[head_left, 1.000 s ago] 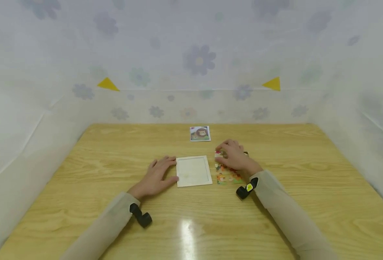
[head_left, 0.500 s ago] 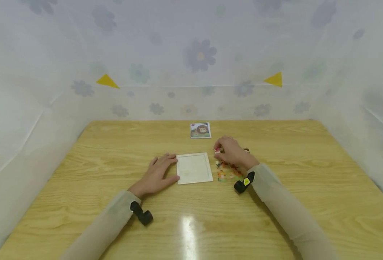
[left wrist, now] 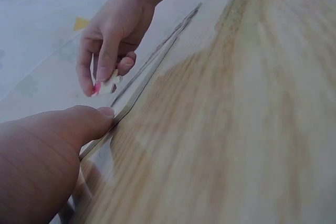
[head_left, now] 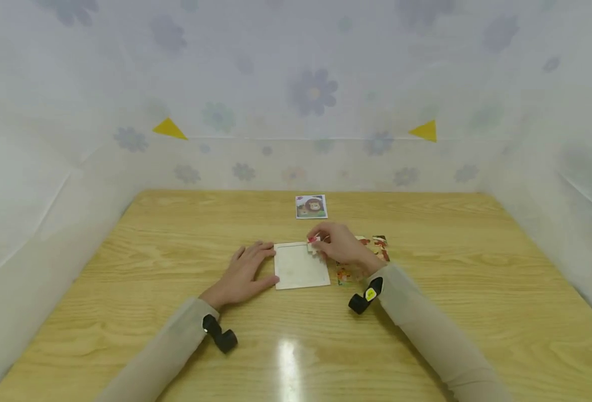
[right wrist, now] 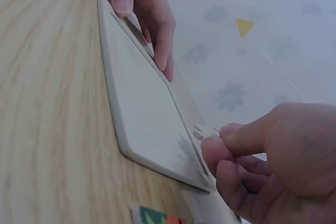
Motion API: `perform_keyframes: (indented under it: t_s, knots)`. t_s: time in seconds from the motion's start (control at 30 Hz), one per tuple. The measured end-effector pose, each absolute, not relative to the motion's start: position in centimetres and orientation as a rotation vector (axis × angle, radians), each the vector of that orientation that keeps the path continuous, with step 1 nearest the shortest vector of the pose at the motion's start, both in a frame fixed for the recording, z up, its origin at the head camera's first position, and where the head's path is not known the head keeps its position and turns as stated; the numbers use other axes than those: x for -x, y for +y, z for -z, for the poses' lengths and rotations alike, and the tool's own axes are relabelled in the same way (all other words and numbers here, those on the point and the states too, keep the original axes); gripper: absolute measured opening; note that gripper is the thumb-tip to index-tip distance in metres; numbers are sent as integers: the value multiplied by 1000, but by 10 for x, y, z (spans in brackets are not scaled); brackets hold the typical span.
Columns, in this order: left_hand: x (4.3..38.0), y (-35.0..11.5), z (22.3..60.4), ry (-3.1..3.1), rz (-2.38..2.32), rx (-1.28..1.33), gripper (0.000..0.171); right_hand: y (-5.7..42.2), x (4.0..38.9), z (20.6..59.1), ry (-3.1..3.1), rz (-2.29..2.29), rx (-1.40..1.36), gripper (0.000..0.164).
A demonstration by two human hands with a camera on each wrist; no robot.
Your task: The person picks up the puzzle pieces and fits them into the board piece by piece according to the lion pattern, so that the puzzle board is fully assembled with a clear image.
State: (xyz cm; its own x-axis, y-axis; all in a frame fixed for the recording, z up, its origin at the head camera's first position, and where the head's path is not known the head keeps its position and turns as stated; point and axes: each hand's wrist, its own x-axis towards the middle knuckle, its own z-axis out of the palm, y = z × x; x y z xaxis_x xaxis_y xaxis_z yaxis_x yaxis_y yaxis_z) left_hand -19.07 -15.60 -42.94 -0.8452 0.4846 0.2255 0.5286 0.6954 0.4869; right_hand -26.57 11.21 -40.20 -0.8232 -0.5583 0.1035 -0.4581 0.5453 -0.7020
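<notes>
My right hand (head_left: pixel 340 243) pinches a small white jigsaw piece (head_left: pixel 313 244) with a pink patch between thumb and fingers. The piece is over the far right corner of a pale, square puzzle frame (head_left: pixel 302 268); the left wrist view shows the same jigsaw piece (left wrist: pixel 107 84) above the frame's surface. My left hand (head_left: pixel 242 274) lies with fingers spread at the frame's left side, thumb and fingertips on its edge. Right of the frame, partly under my right hand and forearm, lies a group of colourful jigsaw pieces (head_left: pixel 380 245).
A square picture card (head_left: pixel 311 207) with a lion on it lies farther back on the wooden table (head_left: pixel 215 223). Behind the table hangs a pale flowered sheet (head_left: pixel 275 100) with two yellow triangles. A black camera (head_left: pixel 365 297) is strapped to the right wrist.
My right hand has picked up the white and pink piece from the group and moved left with it over the frame. My left hand has stayed at the frame's edge.
</notes>
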Motion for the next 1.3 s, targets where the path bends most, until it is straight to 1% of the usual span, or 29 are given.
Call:
perform_keyframes:
  t_s: [0.1, 0.33, 0.43, 0.77, 0.97, 1.03, 1.23, 1.3]
  knots:
    - [191, -155, 430, -2832, 848, 842, 60, 103, 265, 405, 2645, 1119, 867, 21]
    - [192, -155, 433, -2835, 857, 829, 60, 85, 262, 407, 2751, 1090, 849, 14]
    - [192, -156, 433, -2833, 855, 825, 60, 77, 262, 407, 2772, 1045, 827, 14]
    - [195, -154, 428, -2841, 832, 857, 60, 56, 261, 394, 2800, 904, 575, 14]
    - [195, -154, 429, -2867, 844, 843, 60, 45, 263, 396, 2757, 955, 597, 12]
    - [194, -153, 429, -2866, 863, 844, 61, 43, 264, 397, 2776, 952, 580, 13]
    - [194, -157, 429, -2871, 873, 828, 61, 40, 263, 399, 2857, 886, 504, 28]
    - [194, -158, 428, -2876, 874, 820, 61, 39, 263, 400, 2867, 886, 507, 29]
